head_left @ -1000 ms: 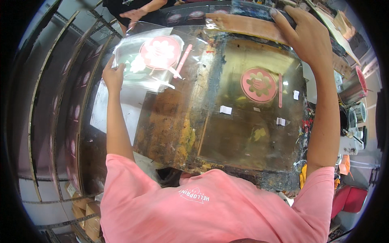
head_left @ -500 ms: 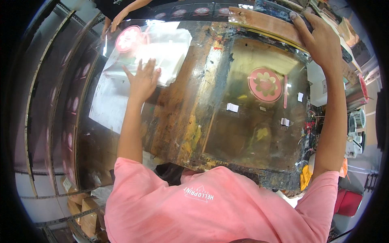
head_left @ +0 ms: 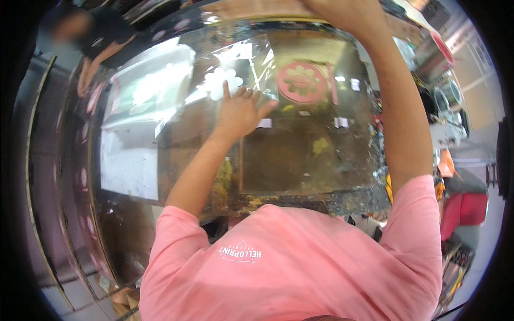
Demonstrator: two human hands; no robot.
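Note:
My left hand [head_left: 241, 111] lies with spread fingers over a clear plastic sheet [head_left: 262, 51] bearing a white flower shape [head_left: 219, 81]. The sheet's right edge reaches the printing board [head_left: 278, 160]. There a pink round print [head_left: 301, 82] with a flower outline sits beside a thin pink strip [head_left: 332, 83]. My right arm stretches to the far edge, where my right hand [head_left: 345, 13] is at the wooden frame [head_left: 251, 8]. Its fingers are cut off by the picture's top, so their grip is hidden.
A stack of clear plastic sheets [head_left: 150, 88] lies at left, above a white paper [head_left: 130, 163]. Small white tabs [head_left: 341, 122] stick to the board. Another person's arm [head_left: 96, 67] is at the far left. Metal racks [head_left: 64, 187] stand left; cans [head_left: 451, 92] stand right.
My left hand has moved right from the stack, and a clear sheet has come with it toward the printing board. My view has shifted. My right hand stays at the far frame.

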